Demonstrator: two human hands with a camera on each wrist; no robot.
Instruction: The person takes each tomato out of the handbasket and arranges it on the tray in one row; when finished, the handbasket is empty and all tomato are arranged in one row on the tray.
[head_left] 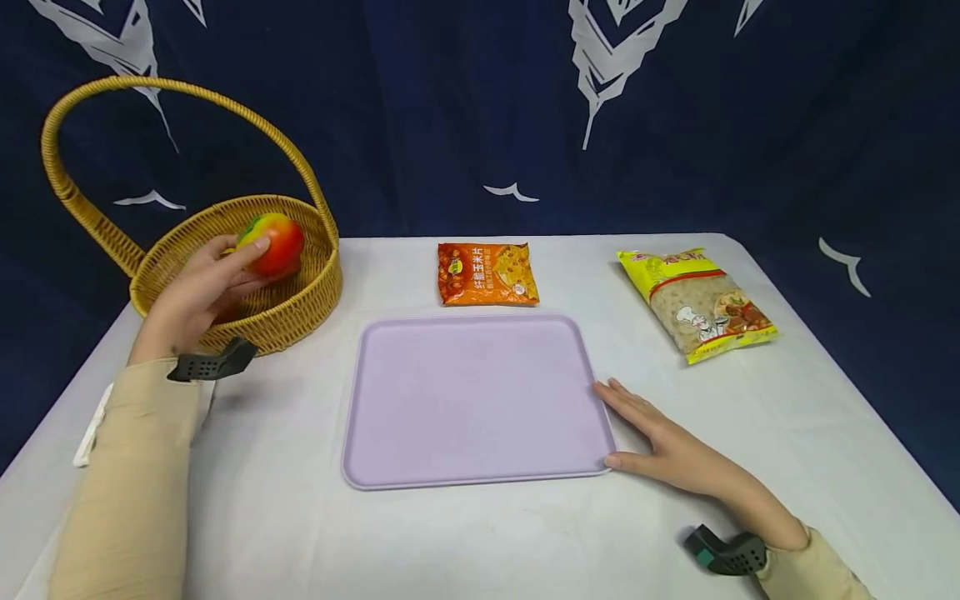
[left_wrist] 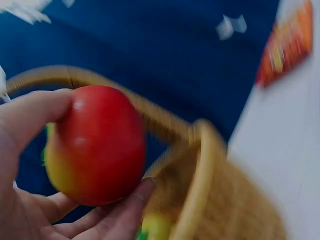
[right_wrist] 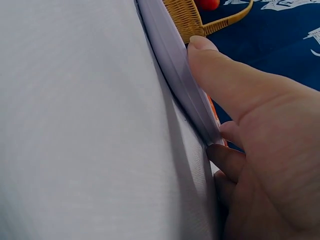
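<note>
My left hand (head_left: 198, 292) grips a smooth red-and-yellow fruit (head_left: 285, 246) over the wicker basket (head_left: 303, 321). In the left wrist view the thumb lies against the upper side of the fruit (left_wrist: 102, 145), and the fingers curl beneath it. A bit of green shows at its far end; the exact kind is unclear. Another yellow-and-green thing (left_wrist: 157, 227) lies low inside the basket, mostly hidden. My right hand (head_left: 667, 446) touches the right edge of the lilac tray (head_left: 480, 400) with thumb and fingers spread. The right wrist view shows the thumb near the tray's rim (right_wrist: 172, 65).
An orange snack packet (head_left: 487, 275) lies just behind the tray. To the back right is a yellow-edged clear food bag (head_left: 701, 304). The basket's tall handle (head_left: 247, 121) arches over its opening. A white object (head_left: 93, 429) lies partly under the left forearm.
</note>
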